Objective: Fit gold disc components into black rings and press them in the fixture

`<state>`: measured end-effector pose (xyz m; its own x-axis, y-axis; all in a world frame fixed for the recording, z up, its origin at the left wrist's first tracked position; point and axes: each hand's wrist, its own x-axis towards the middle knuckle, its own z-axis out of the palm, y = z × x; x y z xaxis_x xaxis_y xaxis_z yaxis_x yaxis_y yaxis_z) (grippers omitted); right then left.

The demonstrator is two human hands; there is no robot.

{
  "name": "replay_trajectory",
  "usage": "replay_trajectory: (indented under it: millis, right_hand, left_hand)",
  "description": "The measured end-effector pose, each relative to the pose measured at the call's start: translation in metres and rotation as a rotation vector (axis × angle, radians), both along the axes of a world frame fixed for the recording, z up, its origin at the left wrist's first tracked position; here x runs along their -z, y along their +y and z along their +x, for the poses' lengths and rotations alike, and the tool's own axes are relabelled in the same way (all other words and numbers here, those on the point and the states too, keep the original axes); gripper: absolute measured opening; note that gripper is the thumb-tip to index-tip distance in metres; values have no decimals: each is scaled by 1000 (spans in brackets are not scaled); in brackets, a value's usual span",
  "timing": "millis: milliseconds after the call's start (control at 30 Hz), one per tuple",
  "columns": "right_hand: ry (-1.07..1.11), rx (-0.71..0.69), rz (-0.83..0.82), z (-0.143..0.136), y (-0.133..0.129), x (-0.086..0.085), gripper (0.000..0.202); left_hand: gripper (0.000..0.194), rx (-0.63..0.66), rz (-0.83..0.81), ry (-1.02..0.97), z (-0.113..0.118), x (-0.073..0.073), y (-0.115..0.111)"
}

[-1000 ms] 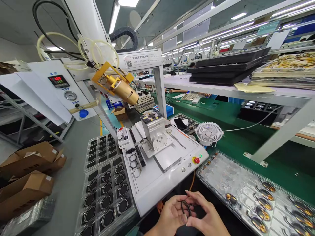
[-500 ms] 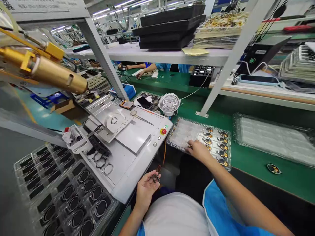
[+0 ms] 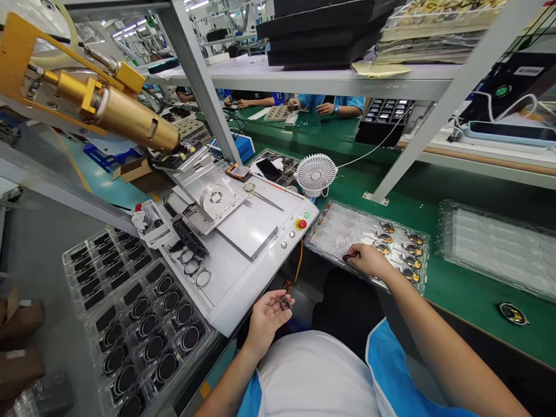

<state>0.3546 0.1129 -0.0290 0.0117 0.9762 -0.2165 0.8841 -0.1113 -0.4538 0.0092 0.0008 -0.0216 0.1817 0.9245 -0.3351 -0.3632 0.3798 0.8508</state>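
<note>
My left hand [image 3: 266,325] is closed in front of my body. Its fingers pinch a small round ring-shaped part [image 3: 285,302], dark with a coppery strip at its top. My right hand [image 3: 369,260] reaches over the clear plastic tray [image 3: 334,223] on the green bench. Between its fingertips is a small dark part [image 3: 348,256], mostly hidden, at the tray's near edge. Round watch-like parts [image 3: 410,250] with gold and black faces fill the tray's right side.
A white machine table [image 3: 243,284] with a red button [image 3: 301,223] stands left of centre, with metal rings [image 3: 202,278] on it. Trays of black discs [image 3: 147,324] lie at left. A white fan [image 3: 316,174] stands behind. Co-workers' hands [image 3: 328,108] show across the bench.
The whole view has shifted, so the scene sits further right and lower-left trays show more. My right hand remains at the tray's near edge; the left still holds its part.
</note>
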Motion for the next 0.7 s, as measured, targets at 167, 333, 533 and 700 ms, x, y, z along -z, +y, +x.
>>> replay_trajectory:
  millis: [167, 333, 533, 700]
  right_hand:
    - [232, -218, 349, -54, -30, -25, 17]
    - [365, -530, 866, -120, -56, -52, 22]
    - [433, -629, 925, -141, -58, -63, 22]
    - [672, -543, 577, -141, -55, -69, 34]
  left_hand:
    - [58, 87, -24, -117, 4, -20, 4]
    - [83, 184, -13, -235, 9, -49, 12]
    - [89, 174, -25, -264, -4, -57, 11]
    - [90, 157, -20, -213, -9, -57, 7]
